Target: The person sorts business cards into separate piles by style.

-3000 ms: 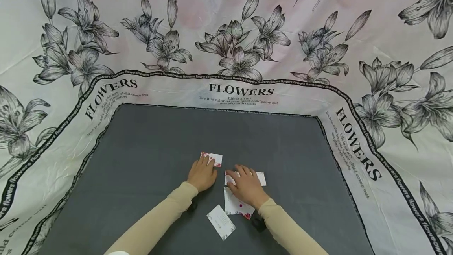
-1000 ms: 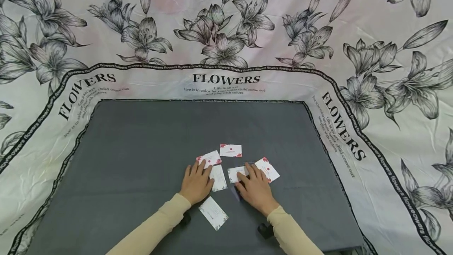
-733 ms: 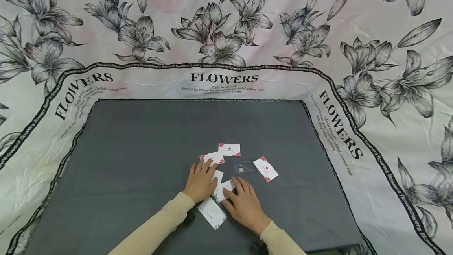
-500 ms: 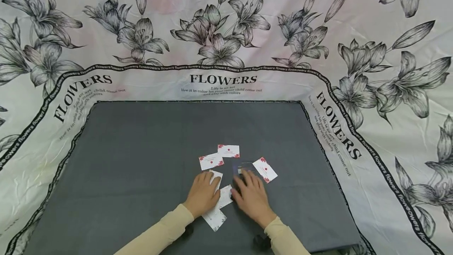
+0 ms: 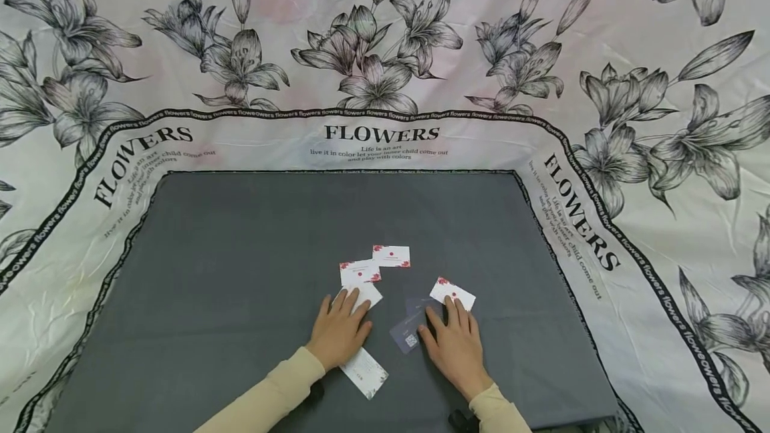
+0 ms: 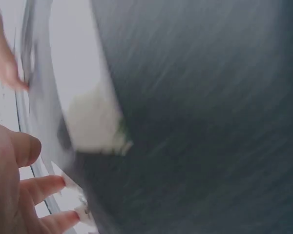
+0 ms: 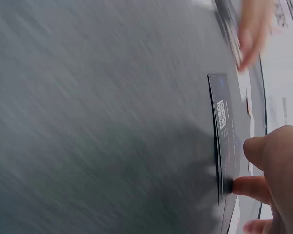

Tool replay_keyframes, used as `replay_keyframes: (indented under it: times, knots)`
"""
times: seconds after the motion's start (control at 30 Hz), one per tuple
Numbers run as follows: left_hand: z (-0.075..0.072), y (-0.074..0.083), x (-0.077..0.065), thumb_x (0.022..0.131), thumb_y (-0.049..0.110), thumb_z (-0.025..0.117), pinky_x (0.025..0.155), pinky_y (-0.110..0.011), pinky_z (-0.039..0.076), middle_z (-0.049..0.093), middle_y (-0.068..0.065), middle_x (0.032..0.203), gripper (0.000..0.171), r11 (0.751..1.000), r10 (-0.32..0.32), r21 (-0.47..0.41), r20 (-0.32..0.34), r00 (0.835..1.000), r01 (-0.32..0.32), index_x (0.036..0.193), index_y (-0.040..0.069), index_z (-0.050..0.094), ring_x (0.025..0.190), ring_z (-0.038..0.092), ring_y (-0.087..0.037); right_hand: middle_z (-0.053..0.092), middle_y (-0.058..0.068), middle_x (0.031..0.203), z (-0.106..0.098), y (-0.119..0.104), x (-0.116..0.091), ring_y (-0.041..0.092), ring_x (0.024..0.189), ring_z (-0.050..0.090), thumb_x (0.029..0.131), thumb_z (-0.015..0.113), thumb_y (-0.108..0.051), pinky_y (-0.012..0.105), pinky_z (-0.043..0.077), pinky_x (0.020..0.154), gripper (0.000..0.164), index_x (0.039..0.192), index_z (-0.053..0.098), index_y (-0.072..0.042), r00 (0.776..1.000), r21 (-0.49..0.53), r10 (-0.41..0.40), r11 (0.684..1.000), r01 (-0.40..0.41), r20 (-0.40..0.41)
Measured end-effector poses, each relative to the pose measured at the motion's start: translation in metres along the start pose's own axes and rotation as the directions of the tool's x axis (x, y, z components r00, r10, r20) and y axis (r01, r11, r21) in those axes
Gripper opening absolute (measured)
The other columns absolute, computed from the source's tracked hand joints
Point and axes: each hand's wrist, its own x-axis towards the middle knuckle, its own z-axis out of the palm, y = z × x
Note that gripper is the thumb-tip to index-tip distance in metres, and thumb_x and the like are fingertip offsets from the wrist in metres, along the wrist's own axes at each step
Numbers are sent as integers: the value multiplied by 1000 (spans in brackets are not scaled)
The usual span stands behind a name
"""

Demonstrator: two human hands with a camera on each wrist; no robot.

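My left hand [image 5: 339, 333] lies palm down with spread fingers on a white card [image 5: 368, 294], partly hidden beneath it. Another white card [image 5: 365, 374] with grey leaf print lies below that hand. My right hand [image 5: 456, 346] reaches forward, fingertips at the lower edge of a white card with red flower corners [image 5: 451, 291]. Beside its thumb lies a dark card with a QR code [image 5: 409, 334], overlapping a second dark card [image 5: 417, 304]. In the right wrist view, a fingertip touches the dark card [image 7: 223, 141]. The left wrist view shows a blurred white card [image 6: 83, 68].
Two more white cards with red corners, a left one [image 5: 359, 272] and an upper one [image 5: 391, 256], lie just above the left hand, nearly touching. A grey cloth [image 5: 252, 239] covers the table, bordered by a white floral cloth [image 5: 271, 146].
My right hand has moved right to the red-cornered card, which has turned. A dark card has come into view left of it. The white card between the hands has gone from view.
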Motion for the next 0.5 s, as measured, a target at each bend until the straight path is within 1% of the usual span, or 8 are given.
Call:
replay_keyframes:
  times: [0.07, 0.13, 0.23, 0.33, 0.37, 0.4, 0.47, 0.5]
  knots:
    - [-1, -1, 13, 97, 40, 48, 108, -60, 27, 46, -13, 145, 44, 1000, -26, -11, 13, 1000, 26, 134, 16, 55, 135, 40, -37, 43, 21, 144, 1, -9, -10, 39, 137, 34, 91, 58, -45, 57, 28, 108, 44, 127, 63, -19, 1000, -1, -21, 1000, 21, -1]
    - [1, 2, 25, 98, 41, 47, 109, -60, 26, 46, -12, 146, 45, 999, -35, -15, 23, 999, 35, 134, 16, 55, 136, 40, -36, 44, 20, 144, 3, -20, -18, 39, 136, 34, 91, 59, -45, 56, 28, 107, 43, 126, 64, -19, 999, 10, -49, 999, 49, 7]
    - [1, 15, 41, 97, 41, 48, 109, -59, 26, 45, -12, 147, 46, 1000, -12, -21, 63, 998, 13, 135, 15, 54, 137, 39, -35, 41, 20, 145, 7, -38, -23, 39, 137, 33, 92, 56, -46, 57, 29, 107, 43, 127, 63, -20, 993, 32, -107, 994, 106, 44]
    - [2, 30, 48, 99, 40, 45, 111, -58, 24, 40, -11, 150, 48, 998, 34, -50, 99, 995, -29, 139, 15, 50, 140, 35, -33, 37, 19, 149, 10, -48, -23, 39, 139, 30, 94, 52, -48, 58, 28, 108, 45, 130, 61, -21, 984, 59, -156, 987, 151, 90]
    - [1, 34, 47, 99, 39, 46, 111, -58, 24, 39, -12, 151, 48, 997, 47, -69, 88, 995, -41, 140, 15, 49, 140, 34, -34, 36, 19, 150, 10, -48, -22, 40, 139, 29, 95, 51, -48, 58, 27, 108, 45, 130, 61, -21, 982, 67, -159, 986, 153, 102]
    - [-1, 37, 45, 98, 36, 48, 111, -57, 26, 41, -13, 149, 46, 995, 58, -81, 51, 997, -54, 139, 14, 50, 139, 36, -34, 35, 19, 150, 10, -47, -19, 40, 139, 29, 95, 51, -48, 59, 27, 108, 45, 130, 61, -22, 983, 75, -155, 986, 148, 99]
    - [-2, 43, 35, 96, 30, 53, 109, -52, 31, 48, -13, 142, 42, 992, 69, -106, -54, 996, -74, 134, 12, 54, 133, 43, -32, 36, 19, 150, 8, -39, -12, 41, 139, 29, 94, 52, -47, 59, 26, 108, 42, 127, 63, -23, 990, 80, -123, 990, 117, 71]
    - [-3, 45, 28, 95, 27, 55, 107, -50, 35, 52, -12, 137, 38, 990, 82, -106, -109, 991, -94, 130, 12, 57, 128, 47, -30, 37, 20, 149, 7, -32, -7, 42, 138, 30, 94, 54, -47, 59, 26, 108, 41, 125, 64, -23, 994, 76, -100, 993, 96, 48]
